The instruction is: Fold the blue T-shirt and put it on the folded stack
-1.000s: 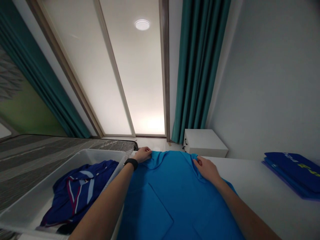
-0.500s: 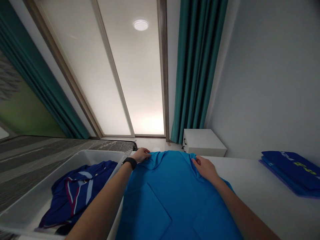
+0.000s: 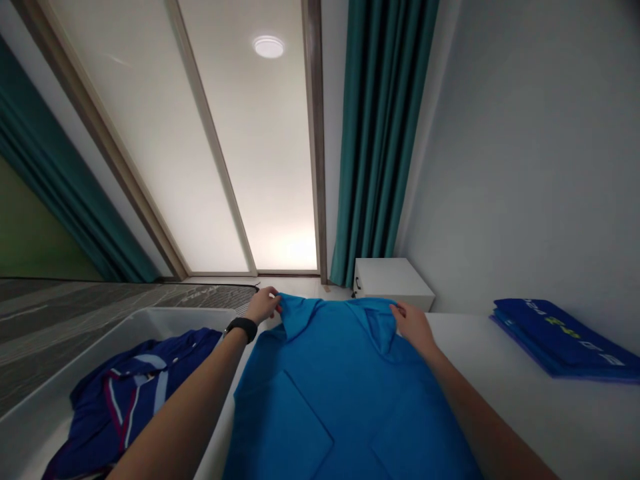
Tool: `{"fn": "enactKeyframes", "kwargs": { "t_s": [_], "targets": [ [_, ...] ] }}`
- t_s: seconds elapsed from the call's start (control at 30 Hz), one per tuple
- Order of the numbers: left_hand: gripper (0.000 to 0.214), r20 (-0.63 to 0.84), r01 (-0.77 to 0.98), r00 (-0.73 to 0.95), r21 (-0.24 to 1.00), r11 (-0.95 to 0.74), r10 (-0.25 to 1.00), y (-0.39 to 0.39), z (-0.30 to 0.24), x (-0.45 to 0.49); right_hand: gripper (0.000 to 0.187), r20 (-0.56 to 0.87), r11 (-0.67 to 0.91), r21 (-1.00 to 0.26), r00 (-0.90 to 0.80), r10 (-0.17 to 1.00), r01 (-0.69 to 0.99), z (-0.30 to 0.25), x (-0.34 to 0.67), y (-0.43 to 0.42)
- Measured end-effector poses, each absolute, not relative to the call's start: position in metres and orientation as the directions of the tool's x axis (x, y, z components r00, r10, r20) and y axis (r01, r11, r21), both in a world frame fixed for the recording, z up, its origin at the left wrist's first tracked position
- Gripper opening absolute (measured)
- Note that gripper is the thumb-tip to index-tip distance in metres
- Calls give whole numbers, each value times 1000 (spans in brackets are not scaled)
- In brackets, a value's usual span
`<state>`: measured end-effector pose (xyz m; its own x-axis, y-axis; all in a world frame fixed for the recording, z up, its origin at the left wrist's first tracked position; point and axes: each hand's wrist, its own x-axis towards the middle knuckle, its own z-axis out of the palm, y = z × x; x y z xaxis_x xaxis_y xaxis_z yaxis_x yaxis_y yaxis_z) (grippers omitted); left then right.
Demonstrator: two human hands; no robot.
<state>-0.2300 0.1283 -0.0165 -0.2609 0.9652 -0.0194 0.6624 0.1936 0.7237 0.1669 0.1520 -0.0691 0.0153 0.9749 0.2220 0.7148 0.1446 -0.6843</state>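
Note:
A bright blue shirt (image 3: 340, 387) lies spread on the white table (image 3: 550, 420) in front of me, its far edge away from me. My left hand (image 3: 263, 305), with a black watch on the wrist, pinches the shirt's far left corner. My right hand (image 3: 413, 323) is closed on the shirt's far right part, near a folded flap. Both forearms lie over the cloth.
A translucent plastic bin (image 3: 165, 320) on the left holds a dark blue striped garment (image 3: 125, 393). Folded dark blue clothes (image 3: 555, 337) are stacked at the table's right. A white cabinet (image 3: 390, 283), teal curtains (image 3: 375, 133) and a frosted sliding door (image 3: 240, 153) stand beyond.
Both hands have pulled the shirt's far corners outward and a little away from me, flattening the far edge. The view has shifted slightly to the right.

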Motion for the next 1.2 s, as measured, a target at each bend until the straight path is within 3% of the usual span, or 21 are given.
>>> {"fn": "enactKeyframes", "kwargs": {
  "t_s": [0.13, 0.37, 0.67, 0.9, 1.2],
  "targets": [
    [15, 89, 595, -314, 794, 123, 945, 132, 3, -235, 27, 154, 64, -851, 132, 979, 521, -50, 188, 165],
    [16, 193, 464, -386, 886, 10, 902, 143, 27, -238, 26, 80, -1, -926, 200, 977, 378, -16, 209, 190],
    [24, 278, 395, -427, 913, -99, 861, 149, 29, -244, 15, 79, 49, -984, 177, 981, 172, 6, 201, 209],
    [18, 265, 350, -425, 930, -113, 866, 151, 11, -241, 11, 17, -5, -990, 158, 987, 140, -15, 200, 203],
    [20, 190, 339, -539, 941, 5, 821, 125, -14, -233, 14, -47, -79, -974, 153, 987, 213, -42, 217, 180]
  ]
}}
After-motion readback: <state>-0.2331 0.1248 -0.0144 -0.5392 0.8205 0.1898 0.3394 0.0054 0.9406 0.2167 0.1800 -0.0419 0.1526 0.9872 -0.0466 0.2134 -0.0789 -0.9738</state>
